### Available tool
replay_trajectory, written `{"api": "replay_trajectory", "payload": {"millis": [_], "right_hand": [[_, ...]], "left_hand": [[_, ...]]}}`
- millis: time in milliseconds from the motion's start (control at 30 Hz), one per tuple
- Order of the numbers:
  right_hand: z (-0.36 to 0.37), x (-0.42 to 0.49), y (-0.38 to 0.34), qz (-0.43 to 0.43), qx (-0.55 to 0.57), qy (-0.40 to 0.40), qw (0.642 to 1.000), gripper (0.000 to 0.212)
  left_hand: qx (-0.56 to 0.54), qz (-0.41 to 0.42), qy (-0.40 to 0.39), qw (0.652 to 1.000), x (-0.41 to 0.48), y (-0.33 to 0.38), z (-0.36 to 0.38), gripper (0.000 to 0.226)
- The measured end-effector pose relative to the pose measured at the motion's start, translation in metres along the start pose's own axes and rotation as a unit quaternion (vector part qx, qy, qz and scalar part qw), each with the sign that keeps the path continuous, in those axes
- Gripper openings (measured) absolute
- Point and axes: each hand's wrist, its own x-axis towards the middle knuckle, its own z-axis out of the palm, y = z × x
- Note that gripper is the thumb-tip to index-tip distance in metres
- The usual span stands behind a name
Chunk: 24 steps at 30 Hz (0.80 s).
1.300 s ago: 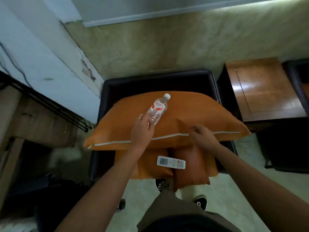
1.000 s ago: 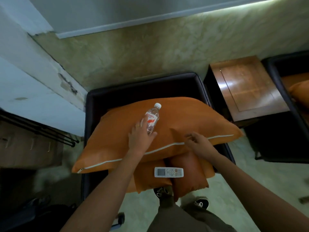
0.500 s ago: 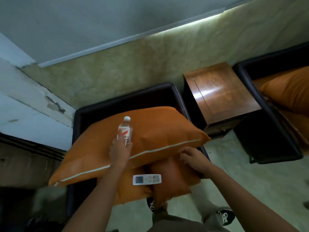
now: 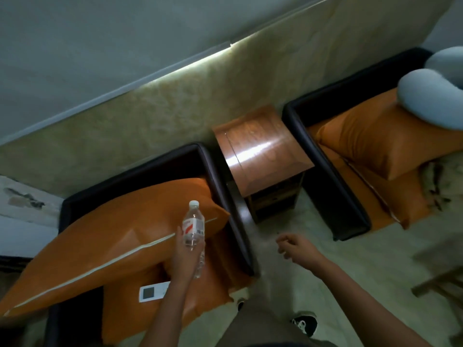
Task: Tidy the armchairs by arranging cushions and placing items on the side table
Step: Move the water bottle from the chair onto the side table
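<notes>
The left hand (image 4: 186, 249), just below the centre of the frame, is wrapped around the lower half of a clear plastic water bottle with a white cap (image 4: 193, 225), holding it upright above the large orange leather cushion with a pale piped seam (image 4: 105, 242). The bottle's label is white with a red mark; its writing is too small to read. The right hand (image 4: 294, 247), right of centre, hangs over the pale floor with its fingers loosely curled, holding and touching nothing. A white remote control with a dark screen (image 4: 153, 291) lies on the smaller orange seat cushion (image 4: 208, 286) of the black armchair (image 4: 210, 161), partly under the left forearm. The glossy brown wooden side table (image 4: 260, 151) stands between this armchair and a second black armchair (image 4: 325, 156) at the right.
</notes>
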Motion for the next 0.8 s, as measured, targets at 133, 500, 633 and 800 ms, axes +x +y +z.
{"api": "replay_trajectory", "payload": {"millis": [133,500,633,800], "right_hand": [[-0.029,0.019,-0.001,0.009,0.001,-0.003,1.0,0.02],[-0.105,0.138,-0.081,-0.026,-0.036,-0.02,0.999,0.02],[-0.123,0.186,-0.126,-0.09,-0.03,-0.005,0.996,0.027],[-0.135,0.234,-0.161,-0.123,0.02,-0.033,0.992,0.027]], "left_hand": [[-0.025,0.007,-0.074,0.997,0.004,0.03,0.05,0.081],[-0.048,0.002,-0.131,0.99,0.102,0.13,0.126,0.078],[-0.066,0.005,-0.15,0.986,0.144,0.154,0.131,0.073],[-0.109,-0.007,-0.142,0.984,0.186,0.182,0.144,0.061]]}}
